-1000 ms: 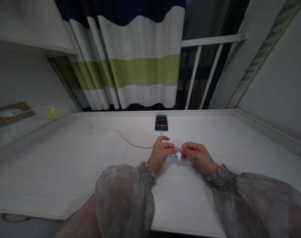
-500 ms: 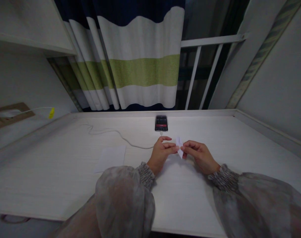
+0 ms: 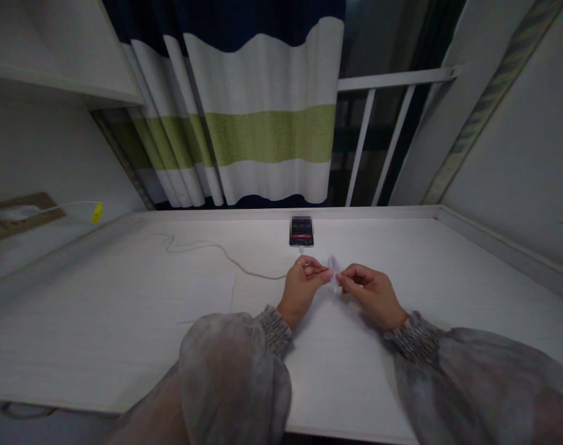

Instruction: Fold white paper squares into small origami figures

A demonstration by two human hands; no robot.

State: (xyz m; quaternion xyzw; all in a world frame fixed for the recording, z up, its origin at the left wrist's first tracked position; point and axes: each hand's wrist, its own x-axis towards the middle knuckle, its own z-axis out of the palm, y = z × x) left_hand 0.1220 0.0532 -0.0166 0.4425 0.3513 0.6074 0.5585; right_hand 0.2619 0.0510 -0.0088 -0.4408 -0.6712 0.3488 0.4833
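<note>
A small folded piece of white paper (image 3: pixel 332 264) is held upright above the desk, between my two hands. My left hand (image 3: pixel 304 283) pinches its left side between thumb and fingers. From the right, my right hand (image 3: pixel 370 292) grips the paper's other side with thumb and forefinger. The paper is narrow and seen nearly edge-on, so its folds are hard to make out. On the desk to the left lies a flat white sheet of paper (image 3: pixel 209 296), touched by neither hand.
A phone (image 3: pixel 301 231) lies just beyond my hands on the white desk (image 3: pixel 100 334), with a white cable (image 3: pixel 225 252) running left from it. A wall socket (image 3: pixel 24 215) is at far left. Striped curtains (image 3: pixel 272 136) and a white window rail (image 3: pixel 397 79) stand behind.
The folded paper has turned to a narrower, more edge-on angle. My left fingers have curled in closer together, and my right hand has shifted slightly left.
</note>
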